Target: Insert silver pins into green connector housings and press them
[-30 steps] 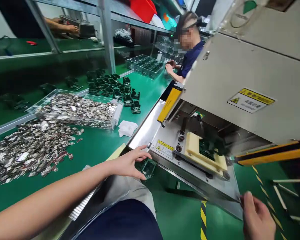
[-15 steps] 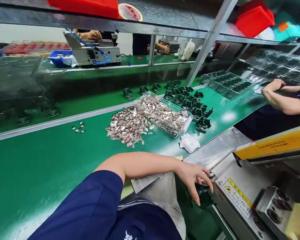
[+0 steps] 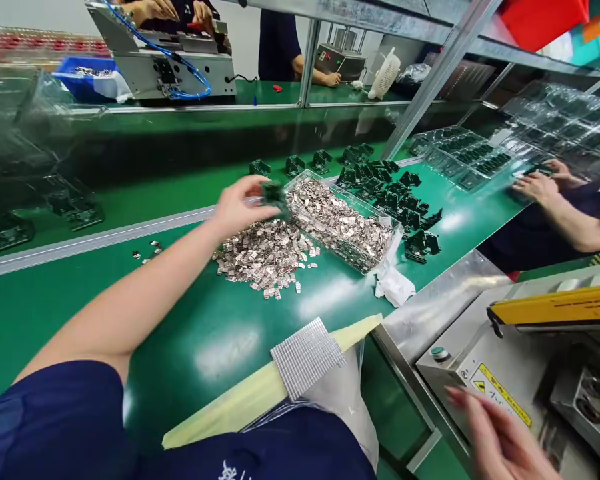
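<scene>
The right hand (image 3: 500, 443) is cut off by the bottom edge and motion-blurred, so its finger pose is unclear. The dark part (image 3: 275, 193) pinched in the left hand (image 3: 237, 207) is smeared, perhaps a small green board. A co-worker's arm (image 3: 573, 217) runs off the right edge; the stacked clear trays (image 3: 560, 120) blur together
</scene>
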`<action>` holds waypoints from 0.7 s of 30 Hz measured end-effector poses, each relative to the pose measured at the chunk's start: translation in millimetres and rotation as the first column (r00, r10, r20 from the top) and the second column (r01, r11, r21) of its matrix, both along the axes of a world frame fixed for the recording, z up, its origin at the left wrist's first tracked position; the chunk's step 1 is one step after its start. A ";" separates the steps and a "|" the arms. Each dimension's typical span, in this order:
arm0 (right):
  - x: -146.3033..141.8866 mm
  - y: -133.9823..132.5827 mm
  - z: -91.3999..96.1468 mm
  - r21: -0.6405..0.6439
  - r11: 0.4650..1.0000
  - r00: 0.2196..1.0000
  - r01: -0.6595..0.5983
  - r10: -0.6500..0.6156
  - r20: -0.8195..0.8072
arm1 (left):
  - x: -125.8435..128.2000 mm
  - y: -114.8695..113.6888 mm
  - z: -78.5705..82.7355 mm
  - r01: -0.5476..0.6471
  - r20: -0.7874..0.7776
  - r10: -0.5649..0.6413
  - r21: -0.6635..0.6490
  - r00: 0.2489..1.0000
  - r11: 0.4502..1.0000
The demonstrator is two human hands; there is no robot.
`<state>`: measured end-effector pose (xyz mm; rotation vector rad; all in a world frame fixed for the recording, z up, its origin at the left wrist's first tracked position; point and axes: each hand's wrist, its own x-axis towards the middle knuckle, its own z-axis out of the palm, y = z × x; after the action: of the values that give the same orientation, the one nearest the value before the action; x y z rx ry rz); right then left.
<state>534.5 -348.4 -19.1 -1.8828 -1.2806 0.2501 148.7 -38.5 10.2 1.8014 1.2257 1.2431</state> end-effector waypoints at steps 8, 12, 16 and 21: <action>-129.7 174.6 -16.2 -0.186 0.737 0.729 -0.650 0.674 0.121 | -94.7 96.5 -54.9 -0.683 -0.176 0.660 -0.157 0.730 0.713; -152.3 202.5 -35.3 -0.268 0.719 0.677 -0.641 0.694 0.245 | -90.5 84.4 -58.8 -0.663 -0.192 0.640 -0.097 0.744 0.742; -140.6 215.3 -47.5 -0.207 0.677 0.663 -0.706 0.735 0.143 | -125.9 43.8 -50.4 -0.698 -0.260 0.698 0.107 0.667 0.708; -128.6 207.1 -34.3 -0.250 0.671 0.708 -0.698 0.699 -0.099 | -204.9 -14.0 -24.5 -0.897 -0.398 0.882 0.246 0.252 0.367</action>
<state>405.9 -141.3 -53.4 -1.4976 -2.0269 0.8661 -56.2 -52.5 -14.3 1.3190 2.8381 1.2817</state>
